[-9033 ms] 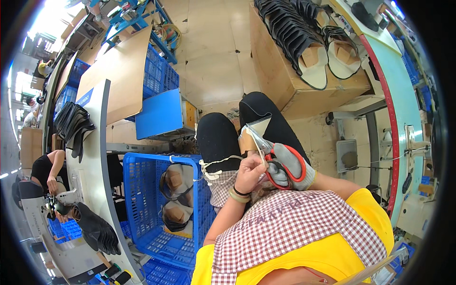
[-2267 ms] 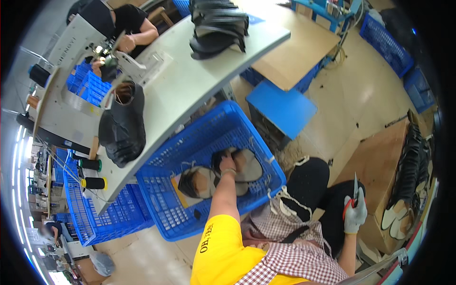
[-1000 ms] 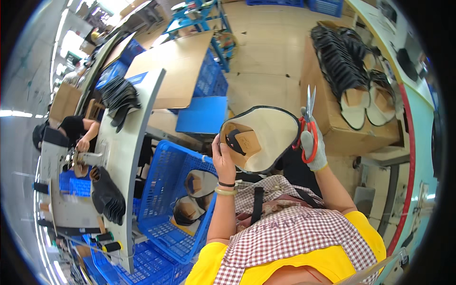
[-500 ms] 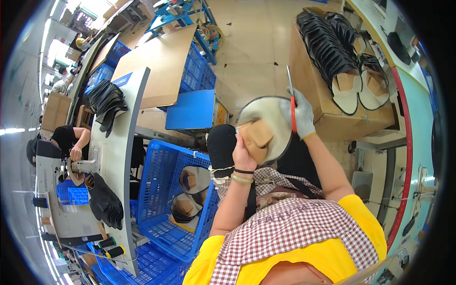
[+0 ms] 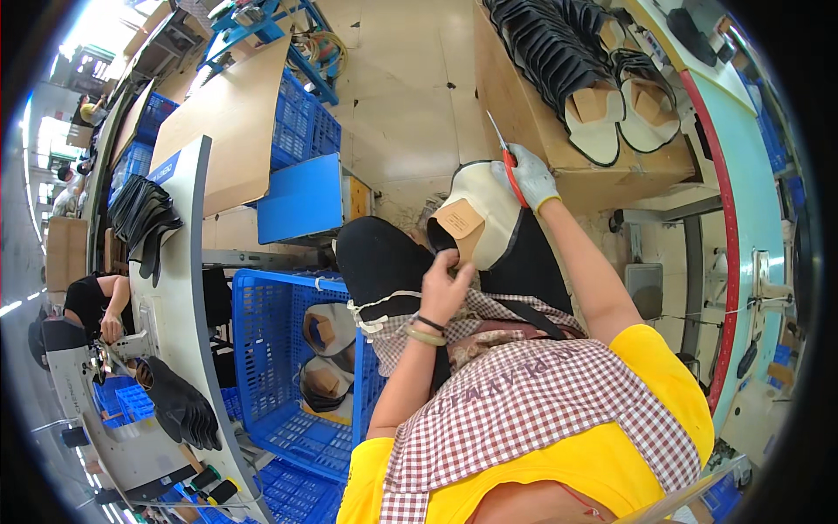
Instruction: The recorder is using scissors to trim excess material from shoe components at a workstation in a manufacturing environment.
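My left hand [image 5: 446, 288] grips the lower edge of a shoe upper [image 5: 476, 223], cream inside with a black rim and a tan cardboard patch, held over my lap. My right hand [image 5: 529, 177], in a white glove, holds red-handled scissors [image 5: 504, 153] at the upper's top right edge, blades pointing up and left. Below my left arm stands a blue plastic crate [image 5: 271, 367] with more shoe uppers [image 5: 327, 354] lying in it.
A cardboard box [image 5: 532, 113] ahead of my right hand carries a row of finished uppers [image 5: 576, 70]. A long grey worktable [image 5: 179, 288] at left bears black uppers [image 5: 144, 218], and another person [image 5: 96, 301] works at a sewing machine there. A blue bin [image 5: 301, 201] stands beyond the crate.
Earlier my left hand reached into the blue crate; since then it has lifted an upper to my lap. Over the last second the upper dropped lower and the scissors came to its edge.
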{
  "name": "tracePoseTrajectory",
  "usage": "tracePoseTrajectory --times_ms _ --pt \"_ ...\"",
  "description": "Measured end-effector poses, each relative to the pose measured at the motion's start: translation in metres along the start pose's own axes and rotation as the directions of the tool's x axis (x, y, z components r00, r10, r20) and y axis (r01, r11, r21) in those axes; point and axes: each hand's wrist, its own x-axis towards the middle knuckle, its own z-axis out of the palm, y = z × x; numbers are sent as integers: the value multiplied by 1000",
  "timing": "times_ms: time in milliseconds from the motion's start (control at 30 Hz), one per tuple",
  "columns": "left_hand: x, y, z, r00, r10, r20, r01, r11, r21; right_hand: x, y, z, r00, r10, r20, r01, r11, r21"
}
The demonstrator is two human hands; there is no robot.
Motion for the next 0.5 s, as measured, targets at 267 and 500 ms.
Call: tracePoseTrajectory --times_ms 267,500 --pt "13 10 -11 967 -101 236 166 947 -275 12 6 2 983 40 -180 -26 996 83" --pt "20 27 -19 985 -128 114 162 915 -369 -19 11 -19 990 128 -64 -76 851 520"
